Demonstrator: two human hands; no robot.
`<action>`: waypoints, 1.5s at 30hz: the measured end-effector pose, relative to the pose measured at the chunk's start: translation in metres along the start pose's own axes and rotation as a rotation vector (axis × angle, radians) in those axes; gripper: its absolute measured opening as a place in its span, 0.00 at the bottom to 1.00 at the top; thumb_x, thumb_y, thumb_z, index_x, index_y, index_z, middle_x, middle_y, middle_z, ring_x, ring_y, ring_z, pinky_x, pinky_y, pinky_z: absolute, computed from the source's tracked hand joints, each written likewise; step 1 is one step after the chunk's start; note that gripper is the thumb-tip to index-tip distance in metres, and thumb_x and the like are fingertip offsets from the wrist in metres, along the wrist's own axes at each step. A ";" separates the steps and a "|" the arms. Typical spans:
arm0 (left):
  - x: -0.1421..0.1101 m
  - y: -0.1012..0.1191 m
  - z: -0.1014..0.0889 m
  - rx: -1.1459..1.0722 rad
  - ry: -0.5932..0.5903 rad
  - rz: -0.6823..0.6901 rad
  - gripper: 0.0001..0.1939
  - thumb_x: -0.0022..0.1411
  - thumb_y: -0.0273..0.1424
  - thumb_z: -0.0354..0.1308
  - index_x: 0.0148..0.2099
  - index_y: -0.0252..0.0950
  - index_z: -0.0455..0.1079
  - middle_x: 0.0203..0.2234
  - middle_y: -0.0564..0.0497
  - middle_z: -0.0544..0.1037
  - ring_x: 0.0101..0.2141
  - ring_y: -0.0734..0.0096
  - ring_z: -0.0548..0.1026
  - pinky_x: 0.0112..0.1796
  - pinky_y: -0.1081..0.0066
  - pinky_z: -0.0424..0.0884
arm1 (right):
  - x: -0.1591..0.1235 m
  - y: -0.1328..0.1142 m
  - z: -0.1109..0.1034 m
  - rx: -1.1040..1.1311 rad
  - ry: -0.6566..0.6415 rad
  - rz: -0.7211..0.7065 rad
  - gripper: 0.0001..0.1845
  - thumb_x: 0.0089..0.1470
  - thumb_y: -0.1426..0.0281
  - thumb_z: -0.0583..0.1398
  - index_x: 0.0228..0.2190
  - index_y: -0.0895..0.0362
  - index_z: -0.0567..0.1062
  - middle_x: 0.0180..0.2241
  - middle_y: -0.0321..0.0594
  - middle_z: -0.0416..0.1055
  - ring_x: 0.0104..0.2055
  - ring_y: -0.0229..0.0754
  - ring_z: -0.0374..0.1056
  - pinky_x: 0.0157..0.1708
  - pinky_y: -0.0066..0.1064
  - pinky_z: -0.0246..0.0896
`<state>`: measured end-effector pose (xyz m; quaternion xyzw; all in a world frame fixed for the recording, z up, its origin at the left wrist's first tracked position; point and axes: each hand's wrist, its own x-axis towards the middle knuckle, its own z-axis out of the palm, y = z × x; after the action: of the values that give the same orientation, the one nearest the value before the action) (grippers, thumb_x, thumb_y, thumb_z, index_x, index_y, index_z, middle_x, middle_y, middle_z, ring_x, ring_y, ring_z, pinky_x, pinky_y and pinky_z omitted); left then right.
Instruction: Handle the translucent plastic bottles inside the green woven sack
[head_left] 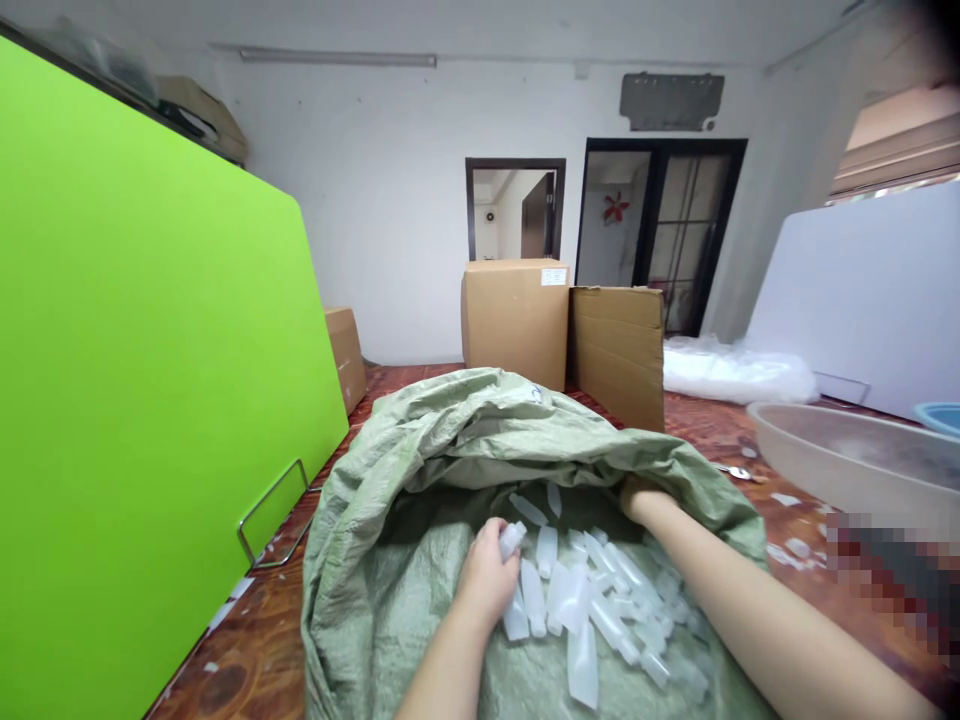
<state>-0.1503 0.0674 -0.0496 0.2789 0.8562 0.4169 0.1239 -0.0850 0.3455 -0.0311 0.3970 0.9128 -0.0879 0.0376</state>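
Note:
A large green woven sack (420, 450) lies open in front of me, with several small clear plastic bottles (600, 600) piled inside it. My left hand (487, 575) is inside the sack, closed around one small clear bottle (512, 538). My right hand (637, 497) grips the sack's far right rim, its fingers hidden under the fabric fold.
A bright green panel (142, 400) with a metal foot stands at the left. Cardboard boxes (516, 318) stand behind the sack. A clear plastic basin (847, 455) sits at the right, with white plastic wrap (735, 370) and a white board (862, 290) beyond. The floor (255, 650) is reddish-brown.

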 end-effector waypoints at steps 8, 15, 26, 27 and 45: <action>0.002 0.019 -0.010 -0.465 -0.009 0.007 0.19 0.49 0.33 0.58 0.45 0.33 0.64 0.37 0.48 0.74 0.36 0.71 0.71 0.39 0.74 0.66 | -0.037 -0.006 -0.016 0.059 -0.070 -0.207 0.13 0.54 0.71 0.53 0.40 0.64 0.70 0.40 0.55 0.69 0.45 0.50 0.65 0.45 0.41 0.57; -0.017 0.046 -0.013 -0.602 -0.144 -0.071 0.23 0.41 0.31 0.65 0.43 0.31 0.68 0.35 0.48 0.75 0.35 0.69 0.72 0.38 0.73 0.67 | -0.108 -0.041 -0.024 0.714 -0.092 -0.726 0.19 0.59 0.57 0.43 0.44 0.55 0.61 0.36 0.40 0.70 0.38 0.39 0.66 0.39 0.32 0.60; -0.023 0.059 -0.011 -0.478 -0.233 -0.071 0.21 0.42 0.32 0.65 0.41 0.31 0.71 0.35 0.47 0.76 0.35 0.68 0.72 0.37 0.74 0.67 | -0.116 -0.019 -0.020 0.762 -0.143 -0.996 0.15 0.57 0.65 0.51 0.46 0.51 0.67 0.41 0.40 0.66 0.43 0.37 0.63 0.43 0.29 0.59; -0.023 0.057 -0.013 -0.479 -0.247 -0.065 0.20 0.42 0.32 0.65 0.41 0.31 0.71 0.35 0.47 0.76 0.35 0.68 0.72 0.36 0.74 0.67 | -0.117 -0.017 -0.021 0.730 -0.136 -1.046 0.15 0.57 0.68 0.51 0.47 0.51 0.66 0.43 0.40 0.65 0.44 0.37 0.62 0.44 0.29 0.59; -0.023 0.051 -0.013 -0.077 -0.033 0.187 0.16 0.50 0.30 0.60 0.44 0.40 0.70 0.39 0.52 0.72 0.41 0.70 0.69 0.45 0.72 0.64 | -0.115 -0.025 -0.007 0.662 0.025 -0.836 0.22 0.53 0.54 0.52 0.42 0.56 0.70 0.41 0.42 0.69 0.41 0.41 0.65 0.39 0.32 0.61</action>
<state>-0.1183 0.0712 -0.0021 0.3596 0.8077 0.4544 0.1090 -0.0250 0.2477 -0.0053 -0.0091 0.9171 -0.3737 -0.1389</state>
